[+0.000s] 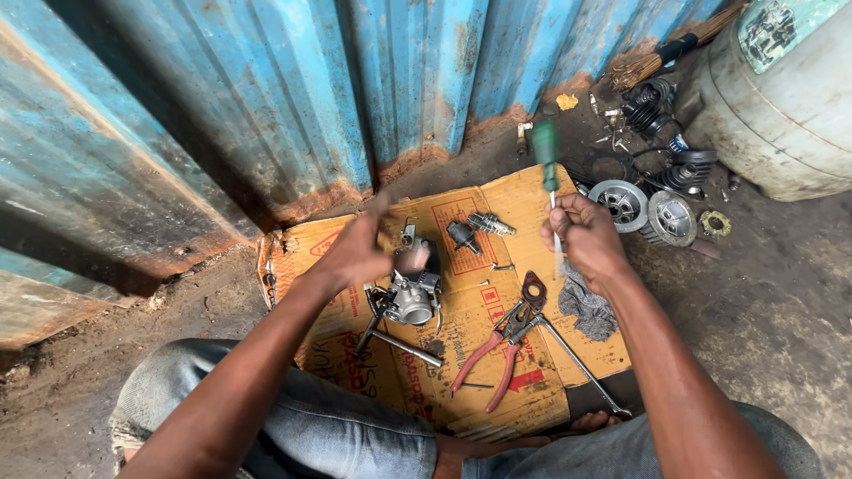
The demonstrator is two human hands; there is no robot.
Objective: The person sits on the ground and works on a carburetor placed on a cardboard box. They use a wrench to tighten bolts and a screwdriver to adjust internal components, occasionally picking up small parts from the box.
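Behind everything, one blue corrugated metal wall (266, 98), rusted along its foot. At upper right, one pale grey drum (781, 106). Flat on the dirt floor (763, 293), one sheet of brown cardboard (417, 372) carrying the parts. Beside the drum, two round finned metal discs (646, 209) close together, and two black coil springs (666, 133) among small loose bits.

On the cardboard, one silver carburettor (411, 297) near the middle, just under the left hand (359, 251). Left-hand grip blurred; open or closed, cannot tell. Right hand (586, 235) above the right part of the cardboard, grip clamped on one screwdriver (548, 182). Green handle uppermost, toward the wall; thin shaft down through the fingers, tip toward the cardboard. Long axis nearly upright in the view, handle leaning slightly left.

Below the right hand, one crumpled grey rag (587, 306). Left of the rag, one pair of red-handled pliers (497, 350), jaws up toward a small dark gasket (533, 290), handles splayed toward the knees. One long thin metal rod (581, 364) running diagonally from the pliers to the lower right edge. One short steel bar (404, 344) below the carburettor. Near the top edge, one small ribbed silver fitting (491, 223) and one dark small part (461, 235) just beside it.
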